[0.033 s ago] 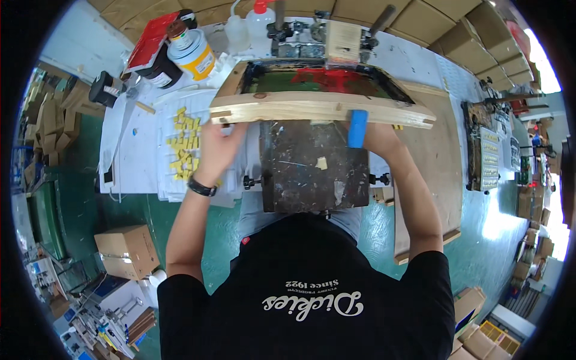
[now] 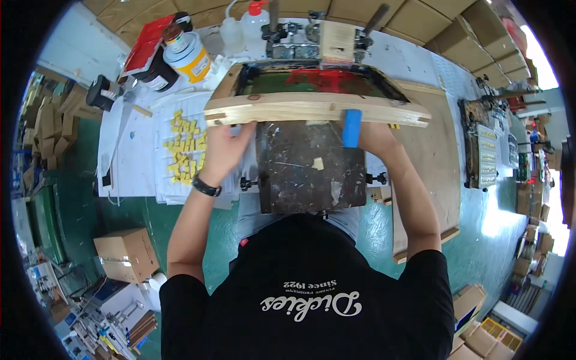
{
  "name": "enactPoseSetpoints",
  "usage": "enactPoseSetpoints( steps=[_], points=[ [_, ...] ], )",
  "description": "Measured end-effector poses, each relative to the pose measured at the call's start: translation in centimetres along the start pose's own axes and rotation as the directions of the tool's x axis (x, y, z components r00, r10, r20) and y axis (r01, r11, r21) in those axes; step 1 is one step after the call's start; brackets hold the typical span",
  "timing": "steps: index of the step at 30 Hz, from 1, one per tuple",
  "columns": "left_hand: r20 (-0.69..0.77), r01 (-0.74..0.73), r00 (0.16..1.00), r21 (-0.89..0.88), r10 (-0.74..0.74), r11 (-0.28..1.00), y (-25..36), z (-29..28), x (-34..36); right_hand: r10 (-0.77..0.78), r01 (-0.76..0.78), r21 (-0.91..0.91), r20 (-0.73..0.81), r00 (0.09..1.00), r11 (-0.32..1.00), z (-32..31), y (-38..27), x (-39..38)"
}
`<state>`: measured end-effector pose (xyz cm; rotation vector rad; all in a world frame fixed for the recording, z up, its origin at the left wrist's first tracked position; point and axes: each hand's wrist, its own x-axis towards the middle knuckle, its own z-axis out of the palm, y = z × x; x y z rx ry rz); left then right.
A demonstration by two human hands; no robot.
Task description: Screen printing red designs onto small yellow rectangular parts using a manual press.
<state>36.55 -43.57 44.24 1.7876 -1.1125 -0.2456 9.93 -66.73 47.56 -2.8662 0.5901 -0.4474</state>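
Note:
A wooden screen-printing frame [image 2: 312, 112] is raised at its front edge, with red and dark ink [image 2: 318, 78] on its mesh. My left hand [image 2: 227, 149] reaches under the frame's left part, thumb spread; its other fingertips are hidden there. My right hand [image 2: 379, 139] is tucked under the right part, fingers out of sight. Against the frame's front, beside that hand, is a flat blue strip [image 2: 352, 128]; whether I hold it cannot be seen. Below lies a stained dark board [image 2: 311, 180]. Small yellow pieces [image 2: 186, 144] lie on white sheets near my left hand.
Metal clamps [image 2: 294, 30] and a wooden block [image 2: 337, 43] stand behind the frame. Ink cans [image 2: 187, 55] and squeeze bottles [image 2: 255, 23] are at the back left. A long brown panel [image 2: 423, 156] lies to the right; beyond it sits a rack of small pieces [image 2: 487, 153].
My left hand has shifted slightly right beneath the frame, toward the dark board. My right hand and the frame keep nearly the same place; the whole view slides a little.

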Motion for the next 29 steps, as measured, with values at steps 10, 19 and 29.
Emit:
enactPoseSetpoints(
  steps=[10, 19, 29],
  points=[
    [0.273, -0.265, 0.944, 0.293, 0.185, 0.919, 2.8, 11.0, 3.0, 0.358, -0.297, 0.291, -0.181, 0.916, 0.909, -1.2, 4.8, -7.3],
    [0.269, -0.411, 0.906, 0.372, 0.327, 0.832, 4.4, 10.5, 2.3, 0.777, -0.709, 0.332, -0.148, 0.612, 0.622, 0.1, 13.0, -15.5],
    [0.375, -0.450, 0.879, 0.442, 0.296, 0.776, 6.6, 7.8, -0.2, 0.732, -0.735, 0.061, -0.172, 0.659, 0.676, 2.5, 13.9, -13.7]
  ],
)
